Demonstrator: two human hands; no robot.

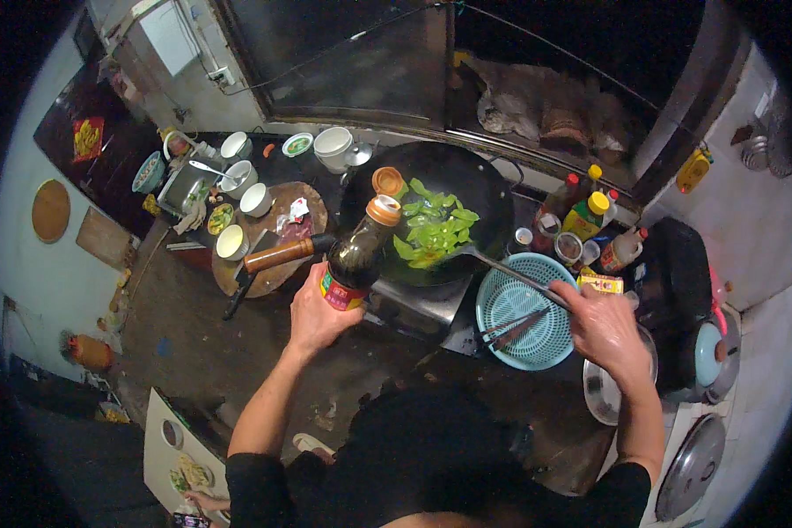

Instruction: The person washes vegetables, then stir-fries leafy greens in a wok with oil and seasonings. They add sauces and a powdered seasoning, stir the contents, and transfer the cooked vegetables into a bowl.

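Observation:
My left hand (pixel 323 307) grips a dark sauce bottle (pixel 358 247) around its labelled lower part. The bottle tilts toward the wok (pixel 495 218), its orange flip cap (pixel 387 179) hanging open over the near left rim. Green leafy pieces (pixel 439 224), which look like sliced green peppers or leaves, lie in the wok. In my right hand (pixel 604 323) is the handle of a metal spatula (pixel 515 274); its blade end reaches the greens. Below that handle sits a light-blue plastic colander (pixel 528 356) with dark chopsticks (pixel 516 329) across it.
Left of the wok, a round chopping board (pixel 270 264) carries a cleaver and raw meat (pixel 297 231). White bowls (pixel 255 199) stand around it. Several sauce bottles (pixel 584 214) crowd the wok's right side. At the lower left, another person's hand (pixel 208 501) is over a table (pixel 162 429) with food.

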